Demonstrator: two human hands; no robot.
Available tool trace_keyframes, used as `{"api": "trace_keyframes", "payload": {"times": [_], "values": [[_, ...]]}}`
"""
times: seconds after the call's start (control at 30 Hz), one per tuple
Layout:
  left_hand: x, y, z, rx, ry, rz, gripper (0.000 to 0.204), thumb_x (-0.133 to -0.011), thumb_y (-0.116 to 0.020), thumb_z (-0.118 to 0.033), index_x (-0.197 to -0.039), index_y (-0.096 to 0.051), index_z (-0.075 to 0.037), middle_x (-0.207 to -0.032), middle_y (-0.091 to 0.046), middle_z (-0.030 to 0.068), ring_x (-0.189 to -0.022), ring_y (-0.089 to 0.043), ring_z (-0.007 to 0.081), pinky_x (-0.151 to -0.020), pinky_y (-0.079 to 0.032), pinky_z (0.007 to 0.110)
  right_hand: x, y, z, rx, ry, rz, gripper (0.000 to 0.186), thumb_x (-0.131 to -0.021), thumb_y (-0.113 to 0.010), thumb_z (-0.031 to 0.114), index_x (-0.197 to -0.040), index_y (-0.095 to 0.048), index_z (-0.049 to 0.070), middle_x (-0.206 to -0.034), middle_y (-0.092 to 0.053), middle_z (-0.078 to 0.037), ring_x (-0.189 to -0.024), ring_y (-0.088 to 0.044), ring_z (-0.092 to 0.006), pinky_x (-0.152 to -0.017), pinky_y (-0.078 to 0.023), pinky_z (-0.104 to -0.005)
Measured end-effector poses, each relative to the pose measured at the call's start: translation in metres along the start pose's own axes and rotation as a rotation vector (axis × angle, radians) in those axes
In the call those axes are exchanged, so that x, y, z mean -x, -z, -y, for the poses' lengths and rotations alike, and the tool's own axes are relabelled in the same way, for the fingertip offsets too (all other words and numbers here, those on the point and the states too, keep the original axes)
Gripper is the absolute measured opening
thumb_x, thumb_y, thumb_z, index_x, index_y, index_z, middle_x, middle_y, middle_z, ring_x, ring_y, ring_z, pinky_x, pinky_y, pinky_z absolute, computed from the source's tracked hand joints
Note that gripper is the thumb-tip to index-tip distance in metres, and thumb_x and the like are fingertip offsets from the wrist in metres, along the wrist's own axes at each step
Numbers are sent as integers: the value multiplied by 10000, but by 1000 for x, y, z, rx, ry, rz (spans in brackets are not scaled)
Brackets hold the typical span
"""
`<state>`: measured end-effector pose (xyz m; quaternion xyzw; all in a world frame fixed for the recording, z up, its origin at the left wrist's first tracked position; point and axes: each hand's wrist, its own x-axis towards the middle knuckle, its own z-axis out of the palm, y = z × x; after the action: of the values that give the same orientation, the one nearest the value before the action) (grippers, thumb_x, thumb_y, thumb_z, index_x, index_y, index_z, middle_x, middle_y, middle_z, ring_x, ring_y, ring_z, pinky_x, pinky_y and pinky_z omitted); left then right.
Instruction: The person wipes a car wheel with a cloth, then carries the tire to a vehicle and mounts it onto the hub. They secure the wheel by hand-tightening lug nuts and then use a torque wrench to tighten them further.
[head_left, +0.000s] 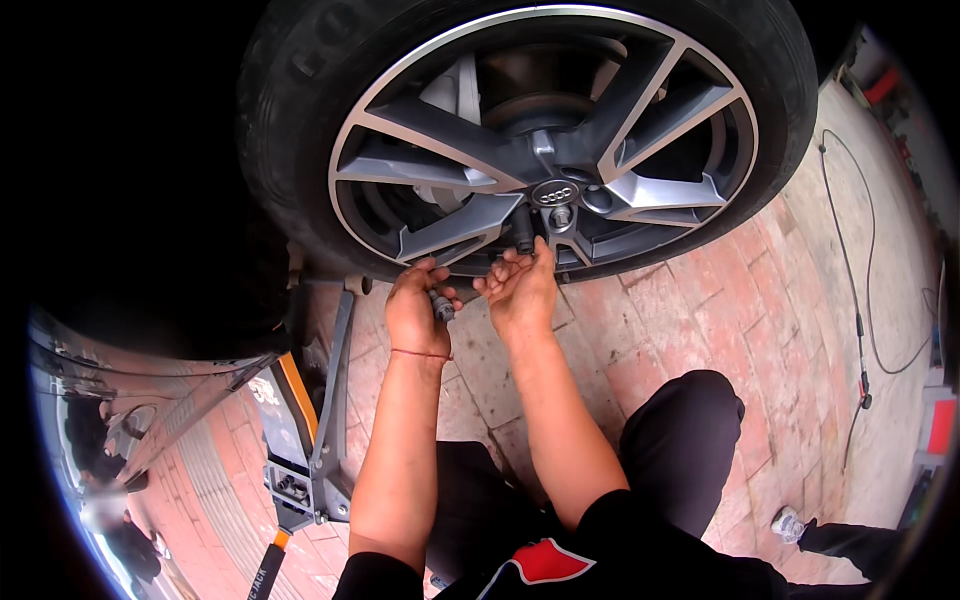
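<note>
In front of me is a car wheel with a black tyre and a grey and silver spoked rim. My left hand is closed around at least one dark metal wheel bolt, which pokes out of the palm. My right hand is raised just below the hub, thumb and fingers closed on the lower end of a short black cylinder like a socket. The upper end of that cylinder meets the rim beside the centre cap. To its right, a silver bolt head shows in the rim.
A floor jack with orange parts stands left of my arms, beside the shiny car body. Red and grey paving lies beneath. At right, a thin black cable or hose runs over concrete, near another person's shoe.
</note>
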<state>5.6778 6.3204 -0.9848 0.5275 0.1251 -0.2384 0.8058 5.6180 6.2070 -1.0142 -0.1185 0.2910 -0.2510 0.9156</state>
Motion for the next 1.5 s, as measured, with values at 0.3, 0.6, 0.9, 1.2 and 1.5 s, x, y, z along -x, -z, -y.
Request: {"api": "trace_keyframes", "payload": {"times": [0.3,0.6,0.9,1.2,1.5], "values": [[1,-2,-1,13,-4,13,231,-948,-513,-41,-1165,-581,2,-991,-661,136,-750,-600,214,-639,-524,371,4,1,4,708,487,-154,373,-1022,-624,397,-952,-573,34,-736,-590,-48,-616,-551,-127,-590,-493,-293],[0,-18,3,166,-151,42,286,-941,-469,75,-1209,-546,12,-1057,-658,167,-841,-642,259,-754,-572,412,24,14,4,578,446,-146,312,-1027,-633,286,-977,-555,-12,-762,-619,-66,-595,-597,-130,-560,-516,-275],[6,-33,-11,331,-259,404,301,-957,-456,65,-1235,-555,9,-1091,-660,164,-945,-661,262,-909,-576,461,75,62,6,683,274,335,196,-1031,-591,160,-1044,-546,-30,-774,-628,-96,-663,-618,-150,-660,-545,-308],[8,-42,-12,59,-428,532,212,-1006,-501,23,-1199,-580,-12,-1069,-632,94,-947,-650,192,-929,-571,422,69,48,23,554,158,355,248,-1046,-580,249,-1018,-548,5,-762,-617,-95,-653,-629,-201,-654,-569,-361],[22,-62,9,-39,-457,541,384,-1036,-533,-24,-1400,-413,-10,-1271,-602,159,-1140,-647,250,-1030,-519,378,66,55,20,291,81,298,243,-1032,-614,256,-1075,-527,33,-822,-613,-80,-685,-617,-175,-686,-587,-390]]}}
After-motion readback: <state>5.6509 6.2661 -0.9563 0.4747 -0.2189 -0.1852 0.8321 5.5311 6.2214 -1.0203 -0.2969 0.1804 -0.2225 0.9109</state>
